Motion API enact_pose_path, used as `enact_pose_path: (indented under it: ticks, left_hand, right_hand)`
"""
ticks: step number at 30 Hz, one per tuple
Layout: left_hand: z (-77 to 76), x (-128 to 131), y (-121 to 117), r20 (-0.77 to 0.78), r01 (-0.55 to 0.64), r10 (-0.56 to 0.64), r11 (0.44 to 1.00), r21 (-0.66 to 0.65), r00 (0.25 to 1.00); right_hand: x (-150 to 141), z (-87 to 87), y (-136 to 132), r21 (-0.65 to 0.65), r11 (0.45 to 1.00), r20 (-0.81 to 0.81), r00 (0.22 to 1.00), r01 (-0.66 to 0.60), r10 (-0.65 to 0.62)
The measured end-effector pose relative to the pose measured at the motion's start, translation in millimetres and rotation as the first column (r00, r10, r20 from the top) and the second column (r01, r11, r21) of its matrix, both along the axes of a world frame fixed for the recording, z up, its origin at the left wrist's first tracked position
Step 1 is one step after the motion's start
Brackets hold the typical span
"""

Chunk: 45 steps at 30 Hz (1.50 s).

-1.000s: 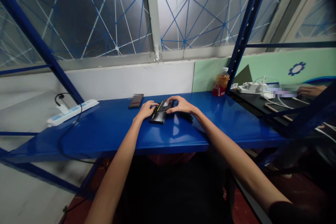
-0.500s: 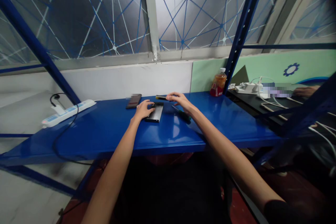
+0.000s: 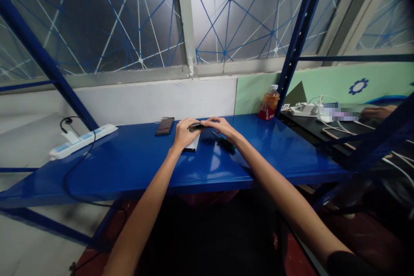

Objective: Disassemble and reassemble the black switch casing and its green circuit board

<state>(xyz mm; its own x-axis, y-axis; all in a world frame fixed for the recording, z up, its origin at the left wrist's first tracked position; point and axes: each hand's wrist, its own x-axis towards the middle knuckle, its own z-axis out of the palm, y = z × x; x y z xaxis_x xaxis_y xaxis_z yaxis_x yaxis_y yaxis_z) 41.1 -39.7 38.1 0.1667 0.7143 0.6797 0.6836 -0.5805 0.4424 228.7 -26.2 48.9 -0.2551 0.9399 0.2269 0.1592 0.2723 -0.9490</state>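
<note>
A small, dark, narrow piece with a yellowish end (image 3: pixel 196 127) is pinched between my two hands, just above the table. My left hand (image 3: pixel 185 133) has its fingers closed round the left end. From the other side, the fingertips of my right hand (image 3: pixel 223 126) grip the right end. Below my left hand a flat silver-and-black rectangular case (image 3: pixel 194 143) lies on the blue table (image 3: pixel 129 159), its far part covered by the hands. Beside my right wrist rests a screwdriver (image 3: pixel 227 144) with a dark green handle, its shaft pointing away to the left.
Behind my left hand lies a dark phone (image 3: pixel 165 126). A white power strip (image 3: pixel 84 141) with a black cable sits at the left. A drink bottle (image 3: pixel 269 102) stands at the back right. Another person's hand (image 3: pixel 378 112) is over the neighbouring black desk (image 3: pixel 302 127), among cables.
My left hand has come off the case and moved up and right to grip the dark piece. My right hand has brought the piece slightly down and toward the left hand.
</note>
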Motion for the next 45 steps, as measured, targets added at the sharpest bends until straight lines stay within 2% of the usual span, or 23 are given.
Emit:
enact_pose_path:
  ticks: [2, 4, 6, 7, 8, 11, 13, 15, 18, 21, 25, 28, 31, 34, 36, 38, 40, 45]
  left_hand:
    - [-0.1, -3, 2, 0.155, -0.014, 0.014, 1.000, 0.000, 0.988]
    - [0.9, -6, 4, 0.356, -0.029, 0.028, 1.000, -0.003, 0.934]
    - [1.9, -10, 7, 0.545, -0.010, 0.021, 1.000, -0.024, 0.838]
    - [2.1, -12, 8, 0.624, 0.008, 0.016, 0.999, -0.036, 0.781]
    - [2.0, -13, 10, 0.691, 0.027, 0.015, 0.998, -0.050, 0.722]
    - [0.0, -15, 14, 0.832, 0.096, 0.030, 0.990, -0.100, 0.553]
    - [-2.1, -14, 16, 0.873, 0.148, 0.051, 0.979, -0.139, 0.486]
    - [-4.1, -12, 16, 0.884, 0.189, 0.068, 0.967, -0.173, 0.462]
    - [-5.6, -9, 15, 0.879, 0.227, 0.088, 0.950, -0.216, 0.468]
    - [-4.4, -10, 14, 0.865, 0.242, 0.098, 0.939, -0.244, 0.492]
    - [-0.7, -18, 16, 0.859, 0.285, 0.096, 0.920, -0.270, 0.503]
    - [-0.8, -29, 20, 0.858, 0.243, 0.162, 0.919, -0.311, 0.487]
    - [-4.7, -35, 23, 0.786, 0.198, 0.235, 0.890, -0.410, 0.572]
    - [-9.4, -35, 24, 0.684, 0.217, 0.179, 0.865, -0.452, 0.707]
    - [-11.5, -33, 25, 0.636, 0.216, 0.133, 0.872, -0.440, 0.760]
    - [-12.6, -32, 25, 0.619, 0.194, 0.128, 0.884, -0.425, 0.775]
    - [-13.1, -33, 25, 0.607, 0.190, 0.143, 0.873, -0.450, 0.781]
    - [-16.0, -35, 25, 0.530, 0.232, 0.145, 0.782, -0.578, 0.835]
  right_hand:
    - [3, -1.0, 4, -0.018, 1.000, -0.001, 1.000, 0.022, -0.022]
    - [6, -3.3, 8, -0.013, 0.999, -0.001, 0.999, 0.033, -0.033]
    - [7, -7.0, 12, 0.077, 0.996, 0.034, 0.998, 0.044, -0.047]
    - [6, -9.3, 13, 0.169, 0.983, 0.077, 0.994, 0.068, -0.082]
    - [5, -11.6, 13, 0.288, 0.953, 0.132, 0.982, 0.090, -0.133]
    - [0, -17.6, 11, 0.603, 0.795, 0.323, 0.892, 0.062, -0.315]
    - [-3, -19.9, 8, 0.690, 0.724, 0.417, 0.814, 0.005, -0.404]
    - [-5, -21.0, 5, 0.724, 0.690, 0.471, 0.751, -0.029, -0.463]
    - [-7, -21.1, 4, 0.743, 0.667, 0.508, 0.693, -0.053, -0.511]
    - [-7, -19.6, 3, 0.748, 0.662, 0.512, 0.682, -0.054, -0.523]
    - [-1, -14.6, 0, 0.697, 0.714, 0.550, 0.686, -0.063, -0.477]
    - [9, -12.3, -5, 0.668, 0.735, 0.585, 0.691, -0.114, -0.425]
    - [20, -15.1, -10, 0.677, 0.721, 0.586, 0.701, -0.148, -0.406]
    - [27, -20.1, -13, 0.673, 0.723, 0.594, 0.696, -0.156, -0.404]
    - [29, -21.3, -14, 0.662, 0.730, 0.603, 0.700, -0.172, -0.382]
    - [30, -20.3, -16, 0.648, 0.736, 0.606, 0.718, -0.196, -0.343]
    - [32, -18.3, -21, 0.629, 0.743, 0.611, 0.736, -0.228, -0.291]
    - [40, -21.6, -40, 0.546, 0.776, 0.663, 0.729, -0.317, -0.169]
